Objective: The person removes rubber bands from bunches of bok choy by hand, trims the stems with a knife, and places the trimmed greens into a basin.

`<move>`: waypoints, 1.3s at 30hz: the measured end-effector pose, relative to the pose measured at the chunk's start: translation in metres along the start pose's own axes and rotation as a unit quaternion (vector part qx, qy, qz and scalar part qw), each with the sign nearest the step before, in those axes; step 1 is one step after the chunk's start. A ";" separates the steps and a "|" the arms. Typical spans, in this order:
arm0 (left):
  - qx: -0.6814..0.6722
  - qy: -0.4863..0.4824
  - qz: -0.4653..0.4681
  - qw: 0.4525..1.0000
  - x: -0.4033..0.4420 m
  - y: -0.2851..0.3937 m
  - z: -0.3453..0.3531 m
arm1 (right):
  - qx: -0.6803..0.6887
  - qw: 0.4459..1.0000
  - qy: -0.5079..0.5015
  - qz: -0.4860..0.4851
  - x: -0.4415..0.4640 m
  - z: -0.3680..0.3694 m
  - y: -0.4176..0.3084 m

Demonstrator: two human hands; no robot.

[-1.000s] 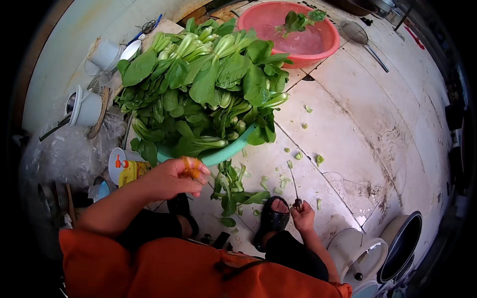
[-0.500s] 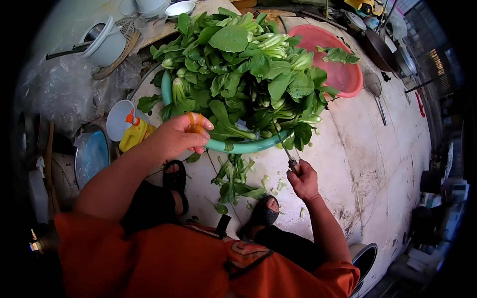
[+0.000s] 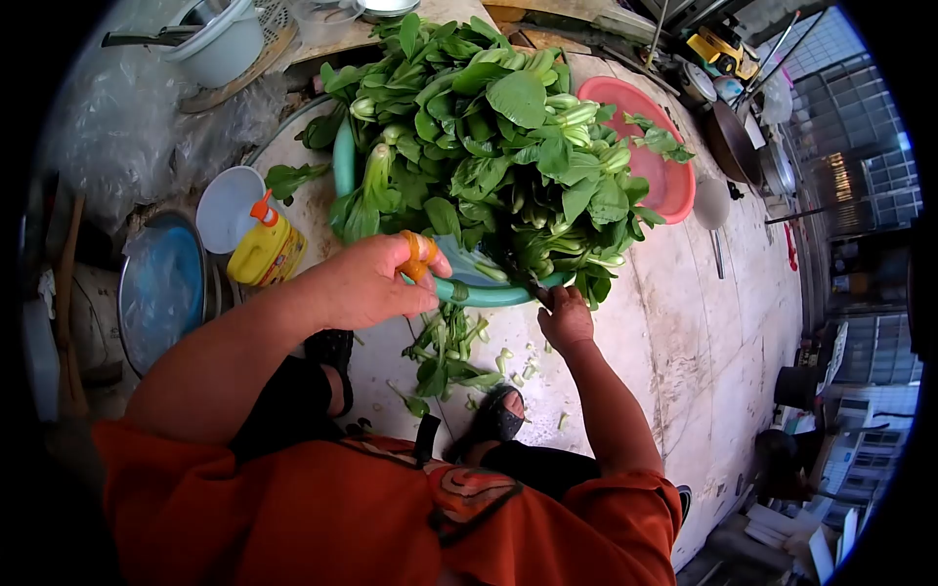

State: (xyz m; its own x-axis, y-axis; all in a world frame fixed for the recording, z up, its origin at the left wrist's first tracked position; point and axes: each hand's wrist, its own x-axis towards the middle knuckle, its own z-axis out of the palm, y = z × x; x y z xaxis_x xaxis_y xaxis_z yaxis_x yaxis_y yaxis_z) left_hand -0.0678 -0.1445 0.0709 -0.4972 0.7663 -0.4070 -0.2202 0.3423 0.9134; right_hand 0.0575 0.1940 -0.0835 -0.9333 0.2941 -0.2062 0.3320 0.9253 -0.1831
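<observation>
Your right hand grips a knife at the rim of a basin heaped with bok choy.

Your right hand (image 3: 567,318) has its fingers clamped on the knife (image 3: 540,291), held against the near side of the green basin (image 3: 487,296); its blade is largely hidden, so you cannot confirm contact with a stalk. Your left hand (image 3: 386,281), orange wrapping (image 3: 418,256) on a finger, hangs just beside the same rim, its fingers loosely bent and parted from the thumb. The bok choy (image 3: 489,146) piles above the basin and overhangs its right side. Leaf trimmings (image 3: 445,354) lie on the floor (image 3: 684,313) between your feet and the basin. A yellow bottle (image 3: 269,251) stands left; a pink basin (image 3: 678,200) sits beyond, right.
</observation>
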 end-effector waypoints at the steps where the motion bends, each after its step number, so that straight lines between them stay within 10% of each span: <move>1: -0.003 -0.001 -0.001 1.000 -0.002 0.000 -0.001 | -0.002 1.000 -0.002 0.000 -0.002 0.001 0.002; 17: 0.044 0.002 0.040 0.998 -0.011 0.017 0.001 | -0.134 0.986 -0.101 -0.011 -0.036 -0.065 -0.026; 39: 0.153 -0.002 0.020 0.988 -0.003 0.017 0.003 | 0.097 0.994 0.021 0.055 0.038 -0.030 -0.018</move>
State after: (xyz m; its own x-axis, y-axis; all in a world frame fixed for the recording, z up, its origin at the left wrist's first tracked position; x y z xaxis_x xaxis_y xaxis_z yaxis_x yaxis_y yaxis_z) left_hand -0.0678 -0.1397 0.0874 -0.4971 0.7846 -0.3705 0.0640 0.4590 0.8861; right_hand 0.0122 0.1956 -0.0595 -0.8934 0.4048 -0.1948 0.4487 0.8245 -0.3447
